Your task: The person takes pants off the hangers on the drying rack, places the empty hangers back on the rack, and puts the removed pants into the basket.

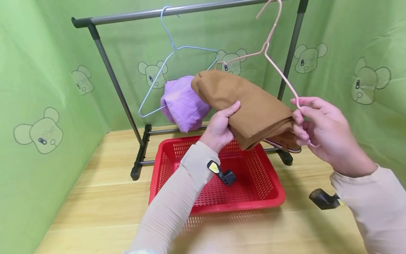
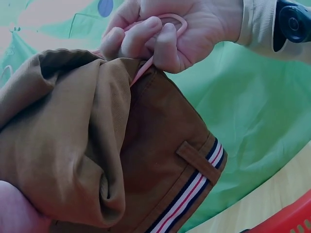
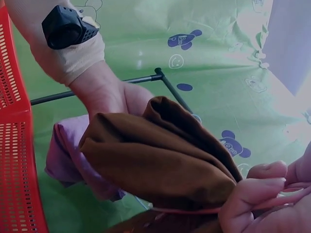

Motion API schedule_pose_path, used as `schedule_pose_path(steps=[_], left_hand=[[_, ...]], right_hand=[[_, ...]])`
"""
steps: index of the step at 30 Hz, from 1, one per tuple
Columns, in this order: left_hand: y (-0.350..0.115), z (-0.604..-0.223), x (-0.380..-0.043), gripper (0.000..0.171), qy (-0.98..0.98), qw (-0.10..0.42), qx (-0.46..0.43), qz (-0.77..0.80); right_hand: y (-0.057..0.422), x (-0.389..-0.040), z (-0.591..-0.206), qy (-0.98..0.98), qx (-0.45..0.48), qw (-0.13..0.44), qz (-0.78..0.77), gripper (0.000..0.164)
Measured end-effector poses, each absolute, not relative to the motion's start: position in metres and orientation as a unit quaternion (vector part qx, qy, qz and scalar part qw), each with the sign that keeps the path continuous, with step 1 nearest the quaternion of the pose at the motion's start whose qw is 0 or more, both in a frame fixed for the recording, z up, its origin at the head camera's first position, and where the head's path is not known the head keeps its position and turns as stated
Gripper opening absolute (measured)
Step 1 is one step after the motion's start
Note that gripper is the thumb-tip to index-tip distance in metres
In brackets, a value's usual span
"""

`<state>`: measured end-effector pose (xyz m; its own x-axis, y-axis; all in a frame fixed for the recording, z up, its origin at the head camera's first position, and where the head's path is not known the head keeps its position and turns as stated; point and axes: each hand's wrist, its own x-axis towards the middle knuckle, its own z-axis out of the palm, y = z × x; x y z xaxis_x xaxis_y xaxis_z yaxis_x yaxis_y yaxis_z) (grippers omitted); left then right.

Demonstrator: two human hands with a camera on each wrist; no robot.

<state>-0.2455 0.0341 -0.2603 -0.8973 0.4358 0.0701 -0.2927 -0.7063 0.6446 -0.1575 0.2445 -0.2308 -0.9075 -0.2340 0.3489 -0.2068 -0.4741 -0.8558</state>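
Folded brown trousers (image 1: 250, 106) hang over the lower bar of a pink wire hanger (image 1: 268, 39). My left hand (image 1: 219, 127) grips the folded cloth from the left, thumb on top. At the hanger's right corner, my right hand (image 1: 330, 132) holds the pink wire between thumb and curled fingers. The left wrist view shows a striped waistband (image 2: 192, 194) with a belt loop below the fold. In the right wrist view the wire runs beneath the folded brown cloth (image 3: 160, 160). The hanger's hook is off the rail.
A metal clothes rack (image 1: 133, 15) stands behind. On its rail hangs a blue hanger (image 1: 155, 77) with a bunched purple cloth (image 1: 185, 100). Below the trousers, a red perforated basket (image 1: 234, 208) sits on the wooden surface (image 1: 104, 197). Green printed sheeting (image 1: 41, 81) surrounds the area.
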Motion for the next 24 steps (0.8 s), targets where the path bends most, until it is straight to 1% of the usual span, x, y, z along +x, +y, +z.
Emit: schedule_pose_path(steps=[16,24], left_hand=[[0.027,-0.261,-0.247,0.017,0.343,0.133,0.139,0.919],[0.022,-0.257,-0.248,0.017,0.328,0.126,0.138,0.926]], right_hand=[[0.243,-0.166,-0.241,0.544,-0.187,0.005,-0.818,0.02],[0.245,-0.168,-0.244,0.553,-0.181,0.009,-0.813,0.021]])
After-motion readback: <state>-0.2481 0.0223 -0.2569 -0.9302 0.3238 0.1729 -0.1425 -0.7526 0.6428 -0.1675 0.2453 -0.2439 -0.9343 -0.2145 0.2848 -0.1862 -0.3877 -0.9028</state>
